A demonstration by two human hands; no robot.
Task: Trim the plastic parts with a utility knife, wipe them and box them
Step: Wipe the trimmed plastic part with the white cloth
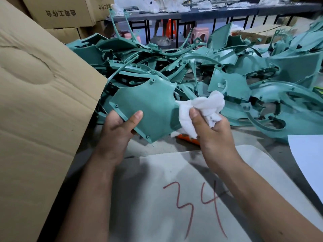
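**Wiping step: cloth positioned at the right edge of the held panel**

Head view. One green plastic panel (148,105) is held above the worktop (157,147), in front of the heap of untrimmed green parts (227,67). The left hand (118,130) grips the panel at its lower left edge, thumb on the upper face and fingers curled beneath. The right hand (211,130) pinches a bunched white cloth (201,109) between thumb and curled fingers. The cloth touches the panel's right edge, so the unwiped face lies to the left of the right hand. The panel's long axis runs from lower left to upper right. The right hand is therefore judged the working hand, and a stroke leftward across the face appears to be required. The cardboard box (43,102) stands just beside the left hand, which is the nearer hand for boxing. An orange object (188,139), partly hidden under the cloth, cannot be identified with certainty.
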